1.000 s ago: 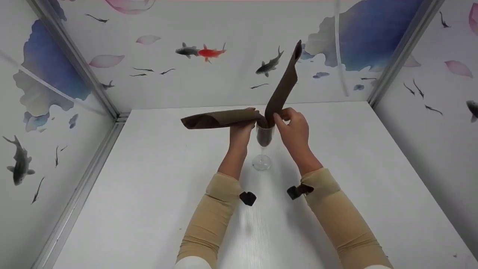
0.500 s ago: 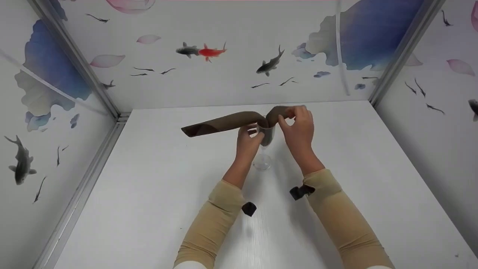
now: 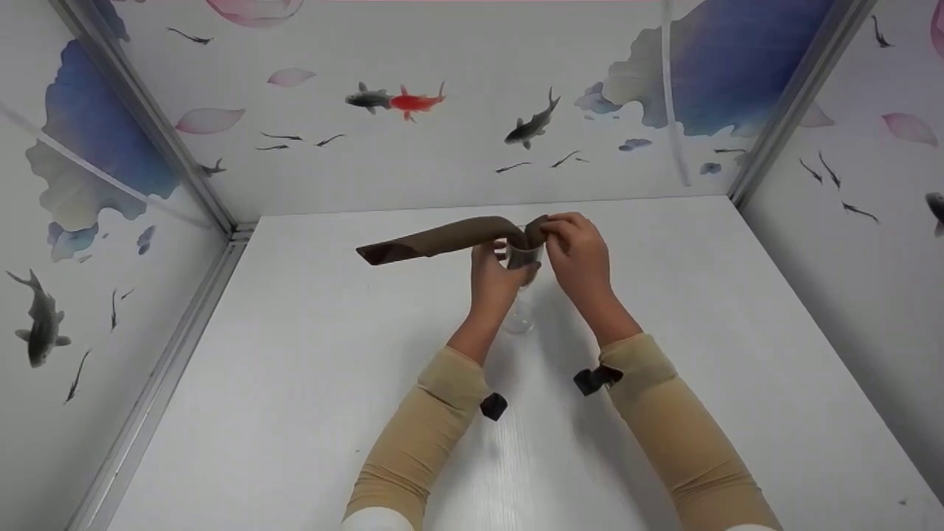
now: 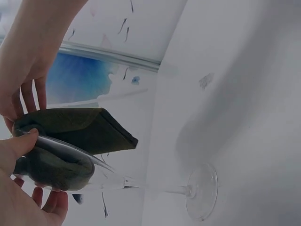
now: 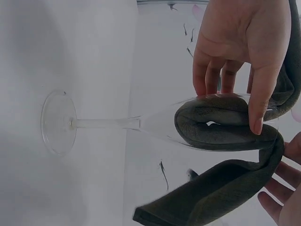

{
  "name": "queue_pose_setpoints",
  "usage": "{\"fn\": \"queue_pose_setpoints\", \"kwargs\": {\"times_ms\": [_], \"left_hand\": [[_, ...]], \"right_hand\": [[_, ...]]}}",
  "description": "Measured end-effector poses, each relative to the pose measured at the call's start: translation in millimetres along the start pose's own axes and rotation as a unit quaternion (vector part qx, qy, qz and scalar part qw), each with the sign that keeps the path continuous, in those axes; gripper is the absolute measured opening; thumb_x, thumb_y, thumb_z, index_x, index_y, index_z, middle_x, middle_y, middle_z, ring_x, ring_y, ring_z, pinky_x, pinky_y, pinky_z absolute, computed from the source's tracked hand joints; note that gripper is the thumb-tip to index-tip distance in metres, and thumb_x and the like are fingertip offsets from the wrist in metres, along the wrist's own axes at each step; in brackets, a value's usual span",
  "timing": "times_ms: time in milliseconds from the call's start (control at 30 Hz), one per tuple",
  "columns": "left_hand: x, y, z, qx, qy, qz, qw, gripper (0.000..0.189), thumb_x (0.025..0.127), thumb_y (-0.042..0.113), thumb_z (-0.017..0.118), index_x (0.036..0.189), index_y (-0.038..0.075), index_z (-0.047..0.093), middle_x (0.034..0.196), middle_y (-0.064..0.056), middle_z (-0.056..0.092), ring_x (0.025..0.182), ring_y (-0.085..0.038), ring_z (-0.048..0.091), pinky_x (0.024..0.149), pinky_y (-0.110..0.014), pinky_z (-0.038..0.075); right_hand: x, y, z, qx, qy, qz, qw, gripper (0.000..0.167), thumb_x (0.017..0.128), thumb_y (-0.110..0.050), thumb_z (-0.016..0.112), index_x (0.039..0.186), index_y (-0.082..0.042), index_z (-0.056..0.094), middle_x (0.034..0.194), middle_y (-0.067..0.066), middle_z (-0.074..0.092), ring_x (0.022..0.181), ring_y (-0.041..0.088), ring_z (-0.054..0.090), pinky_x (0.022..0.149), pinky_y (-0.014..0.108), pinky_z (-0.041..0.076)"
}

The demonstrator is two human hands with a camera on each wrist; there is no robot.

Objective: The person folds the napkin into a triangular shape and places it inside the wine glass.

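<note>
A clear stemmed glass, shaped like a champagne flute, stands upright in front of me. The looped middle of a dark olive cloth napkin fills its bowl, and both rolled ends fold out over the rim. One end stretches left above my left hand; the other hangs down on the right side, hidden behind my right hand in the head view. My left hand grips the bowl, thumb on the near side. At the rim's right, my right hand pinches the bend of the napkin, its other fingers fairly straight.
Under the glass foot spreads a white tabletop. White panels printed with fish and petals enclose it at the back and both sides, with metal strips at the corners. Small black cameras sit on both wrists.
The napkin's right end, which stood up tall, has been bent down over the rim. My left hand has left the left end and moved right onto the glass bowl. The left end sags slightly.
</note>
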State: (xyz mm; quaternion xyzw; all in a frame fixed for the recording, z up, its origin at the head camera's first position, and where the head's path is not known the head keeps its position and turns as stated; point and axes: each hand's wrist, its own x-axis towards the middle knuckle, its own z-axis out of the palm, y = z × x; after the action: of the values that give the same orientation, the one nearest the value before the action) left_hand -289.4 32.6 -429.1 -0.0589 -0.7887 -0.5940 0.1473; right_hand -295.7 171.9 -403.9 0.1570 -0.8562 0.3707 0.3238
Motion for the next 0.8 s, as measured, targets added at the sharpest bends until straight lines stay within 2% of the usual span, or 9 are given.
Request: {"fn": "queue_pose_setpoints", "kwargs": {"times_ms": [67, 167, 300, 600, 667, 800], "left_hand": [[2.3, -1.5, -1.2, -0.005, 0.000, 0.008, 1.0000, 0.059, 0.077, 0.012, 0.083, 0.127, 0.010, 0.052, 0.127, -0.011, 0.049, 0.108, -0.019, 0.053, 0.087, -0.030, 0.049], [4.8, -3.0, -3.4, -0.009, -0.003, 0.003, 0.9999, 0.056, 0.080, 0.011, 0.081, 0.130, 0.009, 0.055, 0.124, -0.013, 0.049, 0.109, -0.020, 0.053, 0.088, -0.028, 0.050], [7.3, -4.1, -6.0, -0.005, -0.011, -0.019, 0.9998, 0.060, 0.084, 0.012, 0.077, 0.139, 0.007, 0.052, 0.125, -0.012, 0.049, 0.112, -0.021, 0.055, 0.089, -0.023, 0.048], [15.0, -11.3, -9.7, -0.034, -0.020, -0.014, 0.9991, 0.058, 0.088, 0.006, 0.072, 0.141, 0.005, 0.049, 0.131, -0.014, 0.047, 0.121, -0.026, 0.054, 0.098, -0.027, 0.044], [15.6, -11.9, -9.4, -0.029, -0.020, -0.014, 0.9993, 0.058, 0.089, 0.007, 0.072, 0.142, 0.007, 0.048, 0.132, -0.013, 0.047, 0.122, -0.026, 0.053, 0.099, -0.029, 0.044], [16.0, -12.9, -8.0, -0.009, -0.023, -0.012, 0.9996, 0.059, 0.091, 0.009, 0.070, 0.145, 0.009, 0.045, 0.135, -0.013, 0.046, 0.124, -0.026, 0.052, 0.097, -0.032, 0.046]], "right_hand": [[-0.6, 0, 0, 0.002, -0.008, 0.007, 0.9999, 0.016, 0.094, -0.004, 0.060, 0.101, 0.001, 0.073, 0.109, 0.011, 0.064, 0.102, 0.025, 0.059, 0.086, 0.039, 0.049], [-1.5, -2, 2, 0.004, -0.014, 0.009, 0.9999, 0.017, 0.094, -0.006, 0.060, 0.103, 0.001, 0.073, 0.109, 0.012, 0.063, 0.100, 0.024, 0.059, 0.083, 0.038, 0.049], [-2.2, -4, 4, 0.005, -0.018, 0.010, 0.9998, 0.018, 0.093, -0.005, 0.061, 0.106, 0.001, 0.071, 0.110, 0.013, 0.061, 0.101, 0.025, 0.059, 0.084, 0.038, 0.050], [-2.1, -12, 6, 0.014, -0.038, 0.030, 0.9987, 0.020, 0.093, -0.004, 0.061, 0.110, 0.003, 0.069, 0.115, 0.015, 0.055, 0.109, 0.027, 0.054, 0.089, 0.035, 0.049], [-1.3, -13, 7, 0.008, -0.037, 0.021, 0.9990, 0.019, 0.093, -0.005, 0.063, 0.109, 0.003, 0.069, 0.115, 0.015, 0.055, 0.108, 0.027, 0.053, 0.090, 0.036, 0.047], [0.2, -18, 10, -0.008, -0.028, -0.029, 0.9992, 0.020, 0.092, -0.006, 0.064, 0.109, 0.003, 0.070, 0.116, 0.014, 0.060, 0.110, 0.029, 0.052, 0.095, 0.041, 0.042]]}}
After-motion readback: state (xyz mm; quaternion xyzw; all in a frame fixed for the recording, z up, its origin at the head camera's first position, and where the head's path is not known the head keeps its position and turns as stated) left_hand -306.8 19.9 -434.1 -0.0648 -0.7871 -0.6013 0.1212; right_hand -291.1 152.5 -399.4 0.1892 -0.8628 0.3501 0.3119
